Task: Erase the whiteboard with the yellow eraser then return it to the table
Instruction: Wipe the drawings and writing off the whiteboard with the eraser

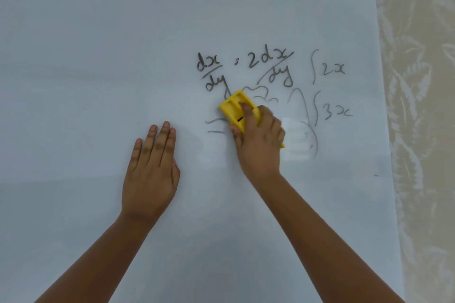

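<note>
The whiteboard (98, 56) fills nearly the whole frame, with a strip of pale leaf-patterned wallpaper (423, 106) down the right edge. Just right of centre the right hand (261, 145) is clamped on the yellow eraser (234, 108): the thumb lies along its lower left side, the index finger rests on its ridged back and the other fingers curl over its right part. The eraser lies tilted, its upper left corner toward the top of the frame, and is pressed flat on the board.

Above the eraser the dark handwriting (246, 66) reads as dx over dy, then 2dx over dy. To the right of that, in fainter strokes, stand 2 integral signs with 2x (332, 69) and 3x (337, 112). Around the eraser only scraps of strokes show: 2 short lines at its left, loops at its upper right and a curved outline at the right of the hand, enclosing a smeared, lighter patch.

The left hand (150, 170) lies left of centre, palm flat on the board, fingers straight and close together, holding nothing. Both bare forearms run in from the bottom edge.
</note>
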A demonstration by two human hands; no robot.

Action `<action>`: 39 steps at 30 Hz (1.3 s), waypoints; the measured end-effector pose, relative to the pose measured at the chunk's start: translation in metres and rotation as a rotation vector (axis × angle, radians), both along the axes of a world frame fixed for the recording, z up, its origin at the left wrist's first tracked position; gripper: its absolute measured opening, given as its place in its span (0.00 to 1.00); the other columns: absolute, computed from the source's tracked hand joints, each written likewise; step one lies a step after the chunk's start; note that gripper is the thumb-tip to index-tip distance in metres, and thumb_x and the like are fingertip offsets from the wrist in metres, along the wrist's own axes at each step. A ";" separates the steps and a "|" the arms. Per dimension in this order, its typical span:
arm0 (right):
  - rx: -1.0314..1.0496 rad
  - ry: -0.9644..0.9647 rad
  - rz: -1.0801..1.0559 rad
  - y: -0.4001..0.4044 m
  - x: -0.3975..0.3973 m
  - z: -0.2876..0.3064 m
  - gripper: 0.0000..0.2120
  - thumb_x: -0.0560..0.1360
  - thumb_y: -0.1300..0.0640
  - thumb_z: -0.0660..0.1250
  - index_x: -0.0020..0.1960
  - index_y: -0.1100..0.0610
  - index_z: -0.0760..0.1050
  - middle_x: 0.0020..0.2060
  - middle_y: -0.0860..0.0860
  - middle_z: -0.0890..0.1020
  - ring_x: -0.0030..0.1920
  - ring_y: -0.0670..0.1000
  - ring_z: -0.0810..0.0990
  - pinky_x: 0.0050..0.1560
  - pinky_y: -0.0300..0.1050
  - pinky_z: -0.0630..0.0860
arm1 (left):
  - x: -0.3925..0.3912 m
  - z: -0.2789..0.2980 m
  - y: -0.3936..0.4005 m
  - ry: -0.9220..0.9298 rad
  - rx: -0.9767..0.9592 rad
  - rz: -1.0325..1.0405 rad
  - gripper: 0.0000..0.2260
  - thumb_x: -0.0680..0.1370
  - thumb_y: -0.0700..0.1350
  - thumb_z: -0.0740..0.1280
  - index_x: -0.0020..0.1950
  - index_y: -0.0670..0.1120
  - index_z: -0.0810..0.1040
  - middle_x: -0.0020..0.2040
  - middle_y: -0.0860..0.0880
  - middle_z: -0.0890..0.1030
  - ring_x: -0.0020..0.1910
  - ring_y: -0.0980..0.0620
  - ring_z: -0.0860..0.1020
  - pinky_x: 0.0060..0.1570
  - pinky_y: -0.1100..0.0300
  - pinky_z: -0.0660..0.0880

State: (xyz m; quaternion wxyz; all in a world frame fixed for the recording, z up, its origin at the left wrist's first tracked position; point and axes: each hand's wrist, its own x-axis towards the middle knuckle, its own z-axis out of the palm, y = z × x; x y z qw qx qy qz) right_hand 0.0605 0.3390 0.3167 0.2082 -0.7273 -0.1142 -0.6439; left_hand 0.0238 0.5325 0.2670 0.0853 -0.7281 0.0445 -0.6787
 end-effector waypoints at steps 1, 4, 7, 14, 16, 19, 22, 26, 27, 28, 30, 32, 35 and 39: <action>-0.051 -0.013 -0.009 0.006 -0.004 -0.010 0.21 0.76 0.45 0.58 0.66 0.53 0.69 0.60 0.60 0.75 0.51 0.62 0.74 0.50 0.55 0.70 | 0.000 0.000 -0.001 -0.002 -0.001 0.000 0.23 0.79 0.42 0.51 0.73 0.37 0.62 0.73 0.40 0.64 0.73 0.42 0.60 0.71 0.45 0.57; -0.232 -0.030 0.017 0.006 -0.011 -0.043 0.21 0.75 0.44 0.55 0.65 0.51 0.70 0.57 0.57 0.76 0.49 0.60 0.75 0.49 0.53 0.72 | -0.001 0.001 0.000 -0.007 -0.003 -0.001 0.22 0.78 0.41 0.51 0.72 0.36 0.63 0.72 0.40 0.65 0.72 0.42 0.61 0.70 0.45 0.58; -0.235 -0.032 0.006 -0.023 -0.002 -0.046 0.21 0.75 0.44 0.59 0.64 0.51 0.72 0.57 0.58 0.77 0.48 0.62 0.76 0.48 0.54 0.72 | -0.002 0.000 0.000 0.000 -0.002 -0.001 0.23 0.78 0.41 0.51 0.73 0.36 0.62 0.73 0.40 0.64 0.73 0.42 0.61 0.70 0.45 0.58; 0.066 0.047 -0.029 0.000 0.003 0.013 0.23 0.77 0.46 0.60 0.69 0.53 0.65 0.63 0.61 0.71 0.54 0.62 0.71 0.52 0.56 0.66 | 0.000 -0.001 0.001 0.009 -0.003 0.010 0.23 0.79 0.42 0.51 0.73 0.37 0.61 0.73 0.41 0.63 0.73 0.43 0.59 0.71 0.46 0.56; -0.013 -0.008 -0.035 0.022 -0.006 0.004 0.22 0.75 0.46 0.62 0.67 0.53 0.68 0.60 0.60 0.74 0.50 0.61 0.73 0.49 0.55 0.69 | 0.000 -0.001 0.001 0.007 -0.005 0.010 0.23 0.79 0.42 0.51 0.73 0.37 0.62 0.73 0.40 0.64 0.73 0.43 0.60 0.71 0.46 0.56; -0.155 -0.089 -0.040 0.028 -0.013 -0.025 0.20 0.73 0.45 0.63 0.63 0.51 0.71 0.56 0.57 0.77 0.47 0.59 0.76 0.47 0.53 0.72 | 0.000 0.001 0.001 -0.003 -0.002 0.013 0.23 0.78 0.42 0.51 0.73 0.37 0.63 0.73 0.40 0.64 0.73 0.43 0.61 0.71 0.46 0.57; -0.139 -0.076 -0.051 0.008 -0.006 -0.029 0.21 0.72 0.46 0.66 0.63 0.51 0.72 0.57 0.58 0.78 0.48 0.61 0.77 0.48 0.55 0.72 | 0.000 0.000 0.001 0.006 -0.002 0.019 0.23 0.79 0.42 0.51 0.73 0.37 0.62 0.73 0.40 0.64 0.73 0.43 0.60 0.71 0.47 0.55; 0.042 0.029 -0.038 0.015 -0.005 0.007 0.21 0.76 0.46 0.62 0.67 0.51 0.67 0.62 0.59 0.73 0.52 0.61 0.73 0.51 0.57 0.67 | -0.001 0.000 0.000 0.011 -0.003 0.027 0.23 0.79 0.42 0.51 0.73 0.37 0.62 0.73 0.41 0.64 0.73 0.43 0.60 0.71 0.48 0.54; 0.038 0.028 -0.033 0.023 -0.007 0.010 0.21 0.76 0.47 0.62 0.67 0.51 0.67 0.62 0.59 0.73 0.53 0.61 0.73 0.51 0.57 0.67 | -0.001 0.000 0.000 0.009 -0.001 0.028 0.23 0.79 0.42 0.51 0.73 0.37 0.62 0.73 0.41 0.64 0.73 0.43 0.60 0.71 0.48 0.55; 0.011 0.006 -0.034 0.031 -0.010 0.009 0.22 0.75 0.47 0.63 0.67 0.51 0.68 0.61 0.59 0.74 0.52 0.61 0.73 0.51 0.56 0.68 | -0.001 -0.001 0.001 0.006 -0.001 0.029 0.23 0.79 0.42 0.51 0.73 0.37 0.62 0.73 0.41 0.64 0.73 0.43 0.60 0.71 0.48 0.55; -0.080 -0.062 -0.050 0.044 -0.015 -0.006 0.21 0.73 0.47 0.65 0.65 0.51 0.70 0.59 0.58 0.76 0.50 0.60 0.76 0.50 0.55 0.71 | -0.002 0.000 0.000 0.002 -0.003 0.027 0.23 0.79 0.42 0.51 0.73 0.38 0.63 0.73 0.41 0.64 0.73 0.43 0.60 0.71 0.47 0.56; -0.185 -0.106 -0.040 0.042 -0.016 -0.024 0.21 0.72 0.46 0.66 0.64 0.49 0.71 0.56 0.56 0.77 0.49 0.59 0.77 0.49 0.54 0.72 | -0.002 0.000 0.000 0.002 -0.003 0.022 0.23 0.78 0.42 0.51 0.73 0.38 0.63 0.73 0.41 0.65 0.72 0.43 0.61 0.70 0.47 0.57; -0.187 -0.105 -0.028 0.018 -0.007 -0.024 0.22 0.71 0.47 0.68 0.63 0.50 0.72 0.57 0.56 0.78 0.48 0.60 0.77 0.48 0.55 0.72 | -0.002 -0.001 0.001 -0.003 0.010 0.033 0.23 0.78 0.42 0.51 0.72 0.37 0.63 0.73 0.41 0.65 0.72 0.43 0.61 0.70 0.47 0.57; 0.005 0.013 -0.031 0.012 -0.004 0.023 0.22 0.76 0.46 0.60 0.69 0.49 0.65 0.64 0.58 0.71 0.55 0.60 0.71 0.53 0.57 0.66 | 0.000 0.000 0.001 0.006 0.007 0.025 0.23 0.78 0.42 0.51 0.73 0.37 0.62 0.73 0.41 0.64 0.73 0.43 0.60 0.71 0.47 0.55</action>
